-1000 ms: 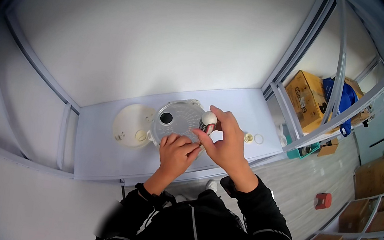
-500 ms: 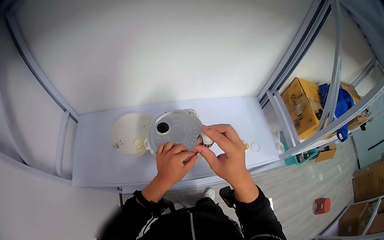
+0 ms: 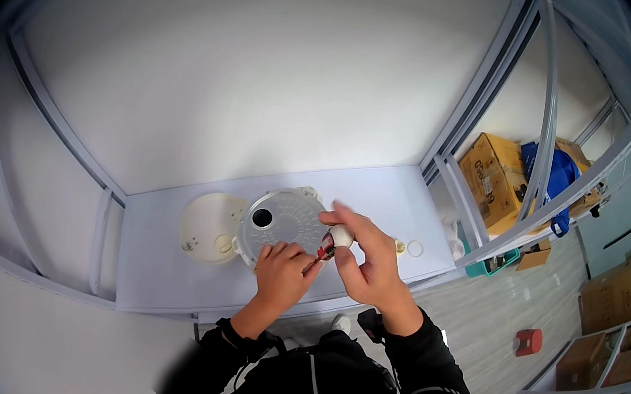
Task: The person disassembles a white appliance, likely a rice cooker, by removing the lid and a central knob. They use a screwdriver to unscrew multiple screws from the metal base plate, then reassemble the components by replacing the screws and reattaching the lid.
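My right hand (image 3: 367,260) is closed round a small white object (image 3: 340,236) with a red and black side, over the right part of a round grey metal lid (image 3: 285,217) with white fittings and a black round opening (image 3: 262,218). My left hand (image 3: 282,272) rests at the lid's front edge, its fingers curled and pressed together just below that object; what they grip is hidden. A pale cream disc-like part (image 3: 204,222) with a ring on it lies left of the lid on the white table (image 3: 153,279).
A small yellowish part (image 3: 400,246) and a thin ring (image 3: 415,248) lie at the table's right. Rightward stand cardboard boxes (image 3: 492,184), a blue item (image 3: 560,181), a teal bin (image 3: 502,265), metal shelving frames and a red object (image 3: 528,342) on the floor.
My right hand and its white object have moved down toward my left hand; its index finger has shifted and is blurred. The whole table appears lower in the view.
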{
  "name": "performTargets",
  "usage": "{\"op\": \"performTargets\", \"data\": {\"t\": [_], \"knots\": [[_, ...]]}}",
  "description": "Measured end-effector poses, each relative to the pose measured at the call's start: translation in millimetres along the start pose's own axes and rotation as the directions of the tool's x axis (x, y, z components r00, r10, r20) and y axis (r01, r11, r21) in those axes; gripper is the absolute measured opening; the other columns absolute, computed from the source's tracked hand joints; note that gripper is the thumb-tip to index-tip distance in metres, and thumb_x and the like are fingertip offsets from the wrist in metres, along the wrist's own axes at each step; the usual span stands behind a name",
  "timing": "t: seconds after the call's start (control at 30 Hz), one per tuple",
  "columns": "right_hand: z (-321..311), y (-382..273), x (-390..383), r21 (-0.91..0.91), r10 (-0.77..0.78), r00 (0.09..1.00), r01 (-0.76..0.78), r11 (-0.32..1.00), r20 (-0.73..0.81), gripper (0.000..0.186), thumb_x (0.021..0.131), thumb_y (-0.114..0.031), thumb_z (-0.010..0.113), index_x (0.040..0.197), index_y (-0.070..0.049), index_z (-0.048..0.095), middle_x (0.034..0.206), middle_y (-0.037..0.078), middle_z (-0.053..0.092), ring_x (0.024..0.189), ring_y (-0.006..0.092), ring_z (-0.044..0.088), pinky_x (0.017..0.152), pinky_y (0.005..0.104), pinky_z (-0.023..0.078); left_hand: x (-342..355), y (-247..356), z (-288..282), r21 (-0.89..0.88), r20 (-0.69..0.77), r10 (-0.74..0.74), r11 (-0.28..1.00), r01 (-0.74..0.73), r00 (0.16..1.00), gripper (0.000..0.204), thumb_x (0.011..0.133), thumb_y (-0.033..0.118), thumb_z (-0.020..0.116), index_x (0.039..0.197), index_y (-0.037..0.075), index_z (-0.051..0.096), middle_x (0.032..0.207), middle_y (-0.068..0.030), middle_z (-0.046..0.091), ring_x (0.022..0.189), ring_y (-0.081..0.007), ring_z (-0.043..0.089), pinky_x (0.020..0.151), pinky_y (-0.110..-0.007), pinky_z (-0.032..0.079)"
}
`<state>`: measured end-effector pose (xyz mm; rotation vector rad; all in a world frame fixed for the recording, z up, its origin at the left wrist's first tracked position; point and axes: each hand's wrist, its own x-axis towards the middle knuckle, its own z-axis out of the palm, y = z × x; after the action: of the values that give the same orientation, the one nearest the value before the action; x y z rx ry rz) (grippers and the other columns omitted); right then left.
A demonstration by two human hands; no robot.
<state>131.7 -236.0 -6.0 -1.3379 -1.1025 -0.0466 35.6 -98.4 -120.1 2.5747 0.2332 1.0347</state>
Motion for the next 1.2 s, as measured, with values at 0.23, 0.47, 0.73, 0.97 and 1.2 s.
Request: {"op": "performTargets", "data": {"t": [0.23,0.47,0.73,0.97,1.2], "knots": [[-11.7,3.0,2.2,-0.353,-0.112,0.986,0.149,0.924,0.123,0.047,0.089,-0.006,0.076,0.135,-0.002,0.069,0.121,0.017,0.068,0.101,0.0291,0.068,0.086,0.0351,0.056,0.7,0.5,2.0,-0.081,-0.011,-0.019,0.997,0.018,1.0,0.014,0.077,0.018,0.085,0.085,0.012,0.075,0.08,0.0007,0.067,0.076,-0.0254,0.066,0.067,-0.041,0.051],[-12.7,1.0,9.1,-0.21,-0.12,0.987,0.139,0.968,0.103,0.048,0.087,-0.004,0.08,0.133,-0.002,0.071,0.114,0.012,0.065,0.094,0.0244,0.066,0.088,0.0353,0.056,2.4,-4.6,3.1,-0.177,0.004,-0.026,0.984,0.026,1.0,0.015,0.077,0.018,0.086,0.078,0.011,0.073,0.079,-0.0006,0.065,0.072,-0.0269,0.064,0.062,-0.041,0.052],[-11.2,1.2,5.6,-0.217,-0.006,0.998,0.018,0.976,0.058,0.046,0.088,-0.01,0.08,0.133,-0.005,0.071,0.116,0.015,0.064,0.097,0.0297,0.066,0.085,0.0369,0.056,0.8,-2.5,-1.5,-0.146,0.033,-0.034,0.989,0.039,0.999,0.014,0.075,0.017,0.087,0.08,0.012,0.074,0.082,-0.0002,0.069,0.073,-0.0269,0.066,0.065,-0.039,0.054],[-15.8,0.8,11.4,-0.344,-0.132,0.983,0.17,0.923,0.131,0.048,0.087,0.002,0.075,0.134,-0.001,0.07,0.124,0.018,0.068,0.101,0.0252,0.068,0.091,0.036,0.055,1.7,-1.4,0.3,-0.146,-0.029,-0.027,0.989,0.022,0.999,0.015,0.076,0.019,0.087,0.076,0.011,0.074,0.079,0.0007,0.064,0.071,-0.0248,0.064,0.063,-0.039,0.052],[-10.0,0.5,9.3,-0.068,-0.008,0.996,0.014,0.998,0.091,0.055,0.081,-0.006,0.087,0.134,-0.003,0.071,0.109,0.012,0.065,0.096,0.0228,0.065,0.09,0.034,0.054,-2.0,-6.3,1.0,-0.185,-0.012,-0.032,0.982,0.03,0.999,0.013,0.076,0.019,0.087,0.079,0.012,0.076,0.081,0.001,0.067,0.072,-0.0247,0.065,0.063,-0.038,0.053]]}}
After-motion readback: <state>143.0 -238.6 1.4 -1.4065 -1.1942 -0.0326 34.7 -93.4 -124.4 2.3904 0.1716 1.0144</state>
